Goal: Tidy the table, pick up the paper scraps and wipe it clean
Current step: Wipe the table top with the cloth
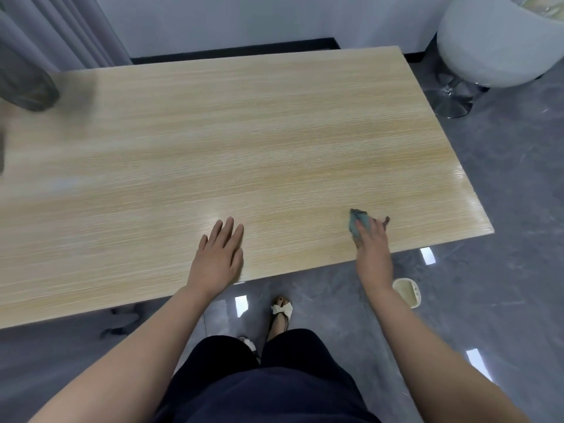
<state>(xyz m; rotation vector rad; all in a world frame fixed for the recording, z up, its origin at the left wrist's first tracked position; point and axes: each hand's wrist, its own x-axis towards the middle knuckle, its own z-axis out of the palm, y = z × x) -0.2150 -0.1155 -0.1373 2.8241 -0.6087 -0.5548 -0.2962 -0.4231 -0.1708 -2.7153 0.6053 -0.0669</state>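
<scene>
A light wood-grain table point(244, 132) fills most of the view. My left hand point(220, 257) lies flat on it near the front edge, fingers straight. Over by the front right corner, my right hand point(373, 245) presses a small blue-green cloth point(358, 224) onto the tabletop, fingers laid over it. No paper scraps show on the table.
A small cream waste bin point(407, 293) stands on the grey floor under my right forearm. A white swivel chair point(500, 41) with a chrome base is at the back right. Grey curtains point(45, 29) hang at the back left, with a dark blurred object point(24, 83) at the table's left end.
</scene>
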